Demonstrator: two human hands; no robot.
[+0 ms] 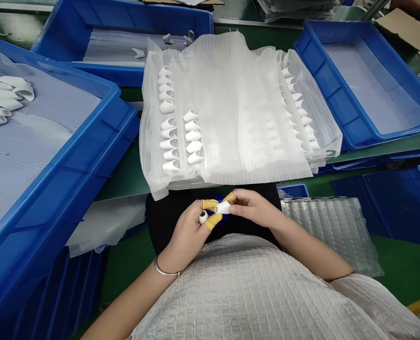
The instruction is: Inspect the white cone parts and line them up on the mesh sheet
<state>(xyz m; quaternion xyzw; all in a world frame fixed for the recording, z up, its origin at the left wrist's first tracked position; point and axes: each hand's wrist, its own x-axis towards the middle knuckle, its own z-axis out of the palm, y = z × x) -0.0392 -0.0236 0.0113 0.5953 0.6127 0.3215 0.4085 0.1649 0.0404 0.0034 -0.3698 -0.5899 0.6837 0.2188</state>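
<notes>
Close to my lap, my left hand [195,225] is closed, with a small white tube-shaped piece [203,216] tucked in its palm, the dark open end showing. Its yellow-cotted fingertips also touch a second white tube-shaped piece [223,208]. My right hand [249,206], with a yellow cot on a finger, pinches that second piece from the right. Ahead of both hands lies a stack of white foam sheets [231,94] over a clear tray. Rows of similar white pieces [194,137] with slanted openings sit in it, some seen faintly through the sheet.
A large blue bin [99,123] at the left holds several white pieces [4,100]. Another blue bin [124,19] at the back has a few pieces. A foam-lined blue bin [365,127] stands right. Below it, a clear ridged tray [332,226] leans near the green floor.
</notes>
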